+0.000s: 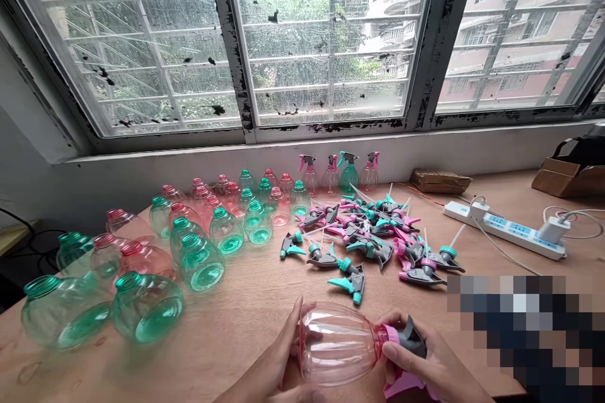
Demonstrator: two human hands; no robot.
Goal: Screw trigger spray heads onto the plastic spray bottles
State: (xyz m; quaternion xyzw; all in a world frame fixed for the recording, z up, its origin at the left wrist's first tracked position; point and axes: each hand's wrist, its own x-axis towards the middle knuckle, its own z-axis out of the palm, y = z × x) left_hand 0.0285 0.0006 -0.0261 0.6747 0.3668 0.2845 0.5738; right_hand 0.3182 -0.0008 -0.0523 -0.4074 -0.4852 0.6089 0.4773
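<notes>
A clear pink spray bottle (pixel 338 345) lies on its side in the air at the table's front edge, its base to the left. Around that base is my left hand (pixel 283 352), thumb and fingers on either side. My right hand (pixel 425 352) grips the pink collar and grey-and-pink trigger sprayer head (pixel 410 343) at the bottle's neck. The sprayer head sits against the neck; whether it is threaded on fully I cannot tell. Beyond my hands lies a pile of loose trigger sprayer heads (pixel 371 245) in grey with pink or teal, the nearest being a teal one (pixel 352 280).
Several open green bottles (pixel 147 308) and pink bottles (pixel 146 258) stand on the left of the wooden table (pixel 227 340). By the wall stand several bottles with sprayers (pixel 348 173). A power strip (pixel 505 230) with cables and a cardboard box (pixel 562 173) are at right.
</notes>
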